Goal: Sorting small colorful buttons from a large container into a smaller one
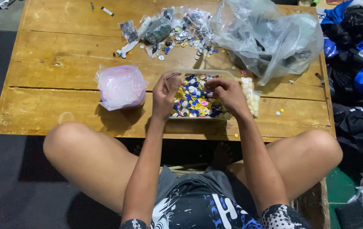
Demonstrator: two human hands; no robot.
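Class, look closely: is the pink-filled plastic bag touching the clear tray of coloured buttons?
Apart. The head view shows a strip of bare wooden table between the pink-filled bag and the button tray.

We have a single view, from a camera worn on the person's head. It looks steeply down and forward over the person's own bare knees and lap, which fill the lower half of the frame, toward the worn yellow-brown wooden plank surface [54, 80] that spans the upper half. The lens sits close: we see both forearms run up from the bottom edge to the two hands, the left hand [164, 95] and the right hand [228, 95], near the middle. The far edge of the surface is cut off at the top. At the right margin we catch a heap of dark and blue cloth [359, 68] on the floor. No second view overlaps it.
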